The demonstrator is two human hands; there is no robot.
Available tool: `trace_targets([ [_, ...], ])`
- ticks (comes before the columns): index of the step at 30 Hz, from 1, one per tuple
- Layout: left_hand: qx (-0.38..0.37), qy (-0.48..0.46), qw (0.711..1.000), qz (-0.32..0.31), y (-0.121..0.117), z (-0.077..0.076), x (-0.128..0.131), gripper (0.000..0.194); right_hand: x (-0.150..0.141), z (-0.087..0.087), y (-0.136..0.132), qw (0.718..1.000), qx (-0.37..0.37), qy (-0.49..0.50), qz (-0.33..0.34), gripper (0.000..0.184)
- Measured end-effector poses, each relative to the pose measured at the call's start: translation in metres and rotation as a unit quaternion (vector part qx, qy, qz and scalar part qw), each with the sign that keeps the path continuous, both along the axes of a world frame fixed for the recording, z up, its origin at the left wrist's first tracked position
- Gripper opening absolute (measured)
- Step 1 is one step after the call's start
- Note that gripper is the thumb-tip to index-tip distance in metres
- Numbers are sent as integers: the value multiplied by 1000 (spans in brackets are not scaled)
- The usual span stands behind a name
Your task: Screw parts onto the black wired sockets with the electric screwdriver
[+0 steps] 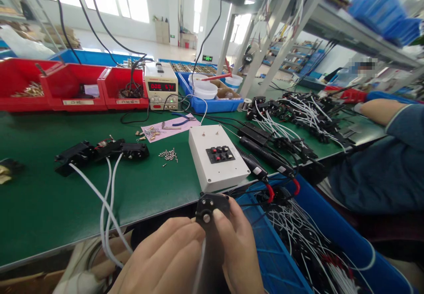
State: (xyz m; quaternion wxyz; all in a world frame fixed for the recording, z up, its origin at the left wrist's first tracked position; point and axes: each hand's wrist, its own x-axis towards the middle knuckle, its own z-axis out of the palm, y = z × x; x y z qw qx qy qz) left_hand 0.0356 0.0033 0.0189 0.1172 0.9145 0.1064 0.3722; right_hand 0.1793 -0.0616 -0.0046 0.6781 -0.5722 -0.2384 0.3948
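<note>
A black plastic housing with small screws and a round metal knob-like piece on its face is held up at the table's front edge. My right hand grips it from the right, thumb pressed on its face beside the round piece. Bent fingers of my left hand close against its left side, partly hiding it. A pale cable-like strip runs down between the hands. Just beyond is a white switch box with rocker switches. Similar black assemblies with white cables lie to the left, near a pile of small screws.
Red bins, a power supply and a blue tray line the back. Blue-handled pliers lie on pink paper. Black electric screwdrivers lie right of the box. A blue crate holds cabled parts. A co-worker's sleeve is at right.
</note>
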Motion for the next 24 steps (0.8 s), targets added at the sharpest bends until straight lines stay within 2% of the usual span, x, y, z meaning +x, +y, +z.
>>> trace_targets([
  [1, 25, 1, 1000, -8, 1, 2, 0, 21, 0, -1, 0, 1000, -2, 10, 0, 23],
  [3, 15, -8, 1000, 18, 13, 2, 0, 21, 2, -2, 1, 999, -8, 36, -1, 26],
  [5, -52, 2, 990, 134, 40, -5, 4, 16, 3, -2, 3, 999, -10, 49, 1, 30],
  [6, -92, 22, 970, 224, 58, -10, 6, 14, 4, -2, 4, 999, -9, 51, 4, 32],
  [7, -127, 86, 945, 289, 77, -16, 9, 13, 4, -3, 5, 999, -7, 50, 6, 33],
  [10, -156, 173, 918, 321, 128, -36, 21, 6, 4, -5, 6, 998, -3, 60, 13, 37],
  [13, -155, 205, 912, 320, 153, -51, 31, 10, 5, -8, 6, 998, -1, 67, 12, 39],
  [16, -147, 208, 914, 315, 152, -59, 37, 16, 6, -10, 4, 999, 1, 50, 4, 38],
  [19, -145, 178, 925, 304, 136, -54, 38, 18, 8, -8, 2, 999, 1, 44, 5, 37],
  [22, -147, 122, 945, 266, 102, -33, 33, 18, 9, -6, 2, 999, -6, 38, 2, 35],
  [24, -148, 78, 965, 201, 71, -13, 26, 14, 10, -4, 2, 1000, -10, 30, -3, 31],
])
